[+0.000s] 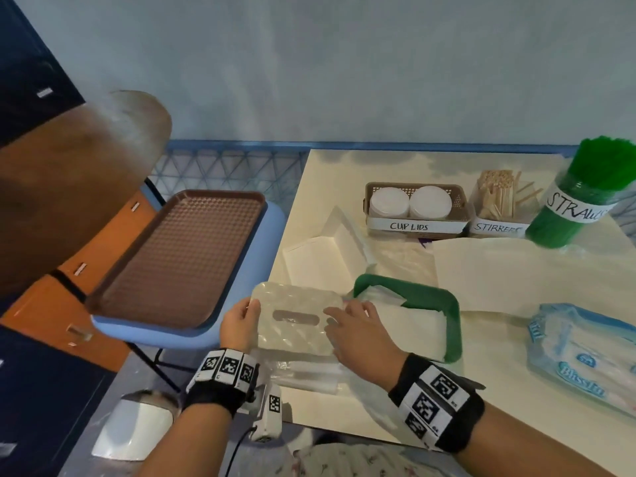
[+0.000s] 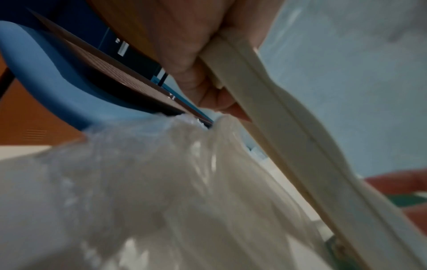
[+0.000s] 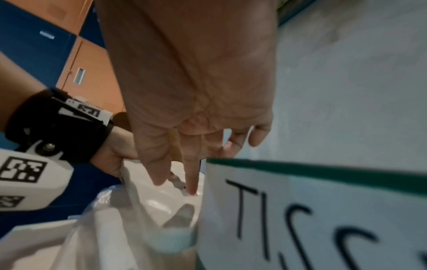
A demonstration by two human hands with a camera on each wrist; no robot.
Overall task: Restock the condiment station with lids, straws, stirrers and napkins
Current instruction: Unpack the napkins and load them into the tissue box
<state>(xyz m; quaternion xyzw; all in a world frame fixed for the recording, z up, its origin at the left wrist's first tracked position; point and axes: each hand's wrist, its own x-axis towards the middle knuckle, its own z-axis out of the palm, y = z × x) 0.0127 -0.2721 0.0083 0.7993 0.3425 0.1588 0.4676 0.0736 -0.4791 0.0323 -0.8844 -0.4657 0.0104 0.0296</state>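
Note:
A cream tissue-box lid with an oval slot is held above a clear plastic bag at the table's front edge. My left hand grips its left edge, thumb on top; in the left wrist view its fingers curl round the lid's rim. My right hand lies on the lid's right side, and its straight fingers press down on the lid. Just to the right stands the green tissue box, holding white napkins. Its front label begins "TIS".
At the back stand a basket of cup lids, a stirrer box and a green straw jar. An open white carton lies mid-table, a blue tissue pack at right. A brown tray rests on a blue chair at left.

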